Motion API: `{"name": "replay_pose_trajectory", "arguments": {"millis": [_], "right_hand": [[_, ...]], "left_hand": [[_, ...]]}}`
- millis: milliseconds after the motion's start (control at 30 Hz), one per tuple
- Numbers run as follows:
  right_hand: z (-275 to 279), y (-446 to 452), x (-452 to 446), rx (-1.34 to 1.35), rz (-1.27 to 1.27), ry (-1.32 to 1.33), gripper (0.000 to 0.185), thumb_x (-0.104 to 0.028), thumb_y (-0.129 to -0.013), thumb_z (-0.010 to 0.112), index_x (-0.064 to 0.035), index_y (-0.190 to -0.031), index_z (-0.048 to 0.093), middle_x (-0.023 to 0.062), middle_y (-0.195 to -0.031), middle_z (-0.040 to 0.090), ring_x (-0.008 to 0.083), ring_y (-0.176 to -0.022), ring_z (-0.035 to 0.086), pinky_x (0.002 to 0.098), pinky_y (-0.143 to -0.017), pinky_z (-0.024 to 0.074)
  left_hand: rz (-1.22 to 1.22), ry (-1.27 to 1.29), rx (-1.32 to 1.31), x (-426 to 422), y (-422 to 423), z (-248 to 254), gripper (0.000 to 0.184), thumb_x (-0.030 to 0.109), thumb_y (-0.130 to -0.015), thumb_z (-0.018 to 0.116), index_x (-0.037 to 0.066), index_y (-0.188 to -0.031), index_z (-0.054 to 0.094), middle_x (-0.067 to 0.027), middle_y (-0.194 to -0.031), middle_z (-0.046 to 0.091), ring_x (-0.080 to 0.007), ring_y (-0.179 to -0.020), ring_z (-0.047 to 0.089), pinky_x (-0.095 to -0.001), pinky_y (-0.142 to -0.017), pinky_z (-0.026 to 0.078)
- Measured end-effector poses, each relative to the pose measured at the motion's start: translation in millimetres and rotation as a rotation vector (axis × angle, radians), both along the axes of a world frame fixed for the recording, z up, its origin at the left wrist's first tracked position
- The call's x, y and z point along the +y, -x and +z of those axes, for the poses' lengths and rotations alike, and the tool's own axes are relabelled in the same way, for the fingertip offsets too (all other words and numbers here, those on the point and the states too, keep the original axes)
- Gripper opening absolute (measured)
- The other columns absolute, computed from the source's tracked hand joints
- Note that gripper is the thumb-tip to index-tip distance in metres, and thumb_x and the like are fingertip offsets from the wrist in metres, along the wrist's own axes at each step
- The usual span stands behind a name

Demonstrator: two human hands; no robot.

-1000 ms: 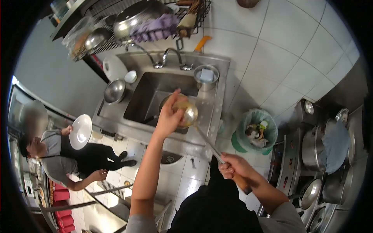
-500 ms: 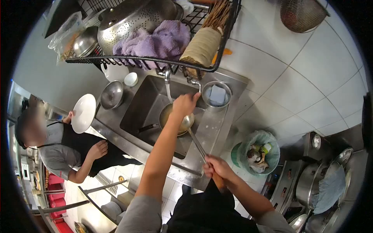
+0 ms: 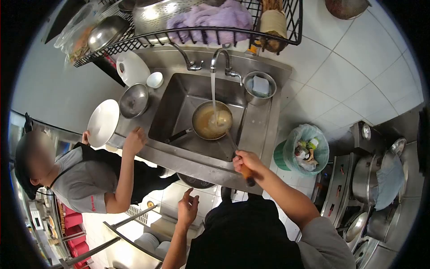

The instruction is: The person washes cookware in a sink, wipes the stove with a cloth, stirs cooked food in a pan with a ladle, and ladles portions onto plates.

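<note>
The ladle [image 3: 232, 140] slants down into the frying pan [image 3: 194, 126], its bowl dipping into cloudy, yellowish water close to where the stream [image 3: 213, 89] from the faucet [image 3: 219, 54] lands. The pan sits in the sink [image 3: 174, 105], its dark handle pointing off to my left. With that stream running, I'd expect the pan to spill over its rim, and water striking the curved ladle bowl could splash me; pushing hard might also swing the pan, since I'm not steadying it. My right hand [image 3: 247, 164] is closed around the wooden grip — forearm reaching in from the lower right, fist just over the front edge of the tabletop [image 3: 188, 161]. My left hand [image 3: 188, 209] is empty, half open with fingers loosely bent, out in front of the sink. Further left, a co-worker holds a white plate [image 3: 104, 123].
</note>
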State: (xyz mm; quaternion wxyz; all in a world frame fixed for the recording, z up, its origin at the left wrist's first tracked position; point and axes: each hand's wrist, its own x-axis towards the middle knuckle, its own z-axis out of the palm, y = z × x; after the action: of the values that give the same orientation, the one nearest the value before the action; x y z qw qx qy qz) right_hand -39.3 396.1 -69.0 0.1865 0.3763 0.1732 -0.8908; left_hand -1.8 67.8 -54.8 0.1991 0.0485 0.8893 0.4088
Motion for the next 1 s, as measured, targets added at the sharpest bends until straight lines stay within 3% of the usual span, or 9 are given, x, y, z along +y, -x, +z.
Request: {"name": "replay_pose_trajectory", "arguments": {"millis": [133,267,400,433,533,700,800,900,1000], "right_hand": [[-4.9,-0.2,-10.6,-0.021,-0.106,0.299,0.016,-0.015,-0.1,0.05,-0.0073,-0.088,0.043,0.0013,-0.073,0.05,0.006,-0.054,0.047,0.0233,-0.05,0.0415],[13.8,-13.3,-7.4,0.002,0.025,0.196,0.018,-0.015,-0.099,0.051,-0.0084,-0.084,0.043,0.0001,-0.072,0.047,0.0057,-0.054,0.044,0.0237,-0.051,0.042],[35.1,-20.8,-24.4,0.077,0.56,-0.965,0.026,-0.018,-0.099,0.053,0.0024,-0.115,0.053,0.0073,-0.076,0.055,0.0151,-0.056,0.054,0.0299,-0.051,0.0478],[47.1,-24.0,-24.5,0.108,0.772,-1.333,0.049,-0.017,-0.097,0.054,-0.001,-0.142,0.042,0.0176,-0.082,0.061,0.0284,-0.062,0.063,0.039,-0.057,0.0526],[-1.6,-42.6,-1.9,0.451,0.842,-1.991,0.059,-0.015,-0.095,0.054,-0.0058,-0.15,0.035,0.0256,-0.087,0.063,0.0399,-0.07,0.065,0.0471,-0.064,0.0537],[22.5,-58.4,-1.4,0.267,0.942,-1.993,0.061,-0.014,-0.093,0.055,-0.0114,-0.151,0.035,0.0262,-0.09,0.062,0.045,-0.078,0.063,0.051,-0.072,0.0526],[18.6,-72.0,-1.5,0.247,0.944,-2.017,0.061,-0.018,-0.096,0.052,-0.0157,-0.153,0.029,0.0246,-0.088,0.059,0.0421,-0.073,0.063,0.0509,-0.068,0.0532],[27.1,-81.7,-12.3,0.197,1.011,-1.961,0.064,-0.019,-0.098,0.052,-0.0176,-0.156,0.023,0.0224,-0.087,0.059,0.0403,-0.066,0.062,0.0498,-0.062,0.0535],[30.2,-84.9,-16.4,0.212,0.996,-1.95,0.066,-0.02,-0.098,0.053,-0.0164,-0.156,0.023,0.0223,-0.086,0.059,0.0403,-0.064,0.062,0.0485,-0.062,0.0542]], "left_hand": [[-0.043,-0.071,0.001,-23.5,23.1,1.2,0.034,0.011,-0.093,0.064,-0.001,-0.124,0.059,-0.0133,-0.075,0.069,-0.0205,-0.066,0.067,-0.0332,-0.063,0.052],[-0.052,-0.169,0.073,-21.0,49.5,5.4,0.031,0.013,-0.094,0.064,-0.002,-0.12,0.061,-0.0152,-0.082,0.07,-0.0228,-0.071,0.068,-0.0335,-0.066,0.052],[-0.205,-0.289,0.295,24.1,77.6,8.5,0.032,0.016,-0.097,0.059,-0.002,-0.124,0.06,-0.0213,-0.11,0.066,-0.0329,-0.101,0.064,-0.0392,-0.089,0.05],[-0.297,-0.303,0.365,42.7,86.2,12.0,0.034,0.018,-0.098,0.057,-0.002,-0.126,0.058,-0.0227,-0.118,0.063,-0.0355,-0.111,0.061,-0.0411,-0.096,0.047],[-0.577,-0.287,0.559,120.8,132.7,10.8,0.042,0.023,-0.099,0.053,-0.002,-0.133,0.053,-0.0231,-0.138,0.052,-0.0379,-0.132,0.045,-0.0448,-0.111,0.035],[-0.767,0.065,0.819,221.0,237.7,-73.5,0.051,0.036,-0.105,0.037,0.0,-0.138,0.049,-0.019,-0.147,0.046,-0.0356,-0.14,0.037,-0.0443,-0.116,0.03],[-0.596,0.082,0.805,246.9,296.6,-121.9,0.05,0.04,-0.103,0.04,0.0,-0.127,0.057,-0.0191,-0.132,0.058,-0.0331,-0.123,0.055,-0.0437,-0.106,0.041],[-0.453,0.184,-0.315,261.0,347.3,-103.7,0.047,0.044,-0.099,0.046,0.002,-0.115,0.061,-0.0146,-0.107,0.067,-0.0279,-0.095,0.066,-0.0428,-0.084,0.053],[-0.382,0.163,-0.47,263.0,404.8,-220.3,0.045,0.046,-0.097,0.047,0.006,-0.107,0.063,-0.011,-0.086,0.067,-0.0235,-0.072,0.063,-0.0431,-0.059,0.051]]}}
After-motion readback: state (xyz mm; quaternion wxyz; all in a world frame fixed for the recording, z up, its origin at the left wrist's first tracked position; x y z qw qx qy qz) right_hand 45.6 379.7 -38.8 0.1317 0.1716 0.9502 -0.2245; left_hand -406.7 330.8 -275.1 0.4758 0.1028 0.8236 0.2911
